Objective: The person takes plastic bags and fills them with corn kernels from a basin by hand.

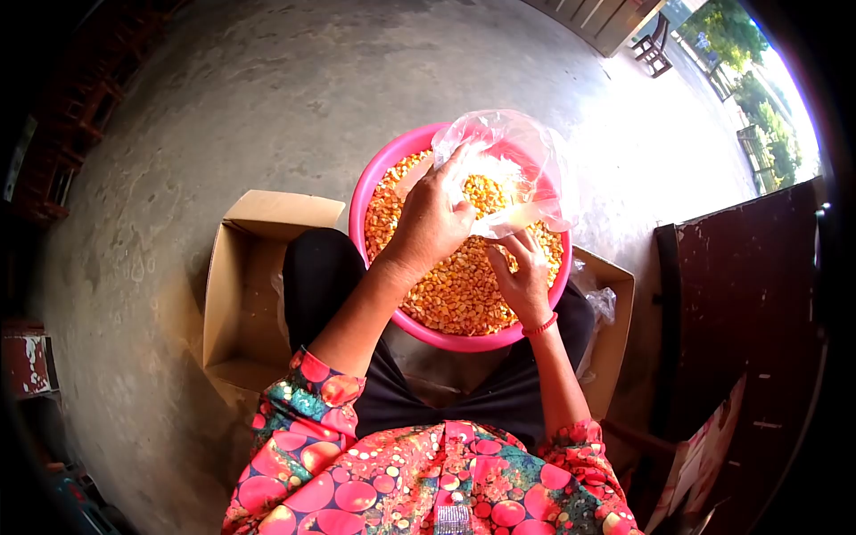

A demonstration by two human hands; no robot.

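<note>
A pink basin point(359, 209) full of yellow-orange corn kernels point(459, 290) sits in front of me, between my knees. Over its far half a clear plastic bag point(548, 160) spreads with its mouth wide, and kernels show through or inside it. My left hand point(432, 218) grips the bag's left side, fingers pointing away from me and partly behind the film. At the bag's near edge, my right hand point(524, 276), with a red band at the wrist, pinches the plastic just above the kernels. Some fingertips are hidden by the film.
An open cardboard box point(241, 299) stands at my left leg. Another cardboard box point(615, 330) with crumpled clear plastic point(602, 305) is at my right. Dark wooden furniture point(749, 294) rises on the right; a chair point(655, 46) stands by the bright doorway.
</note>
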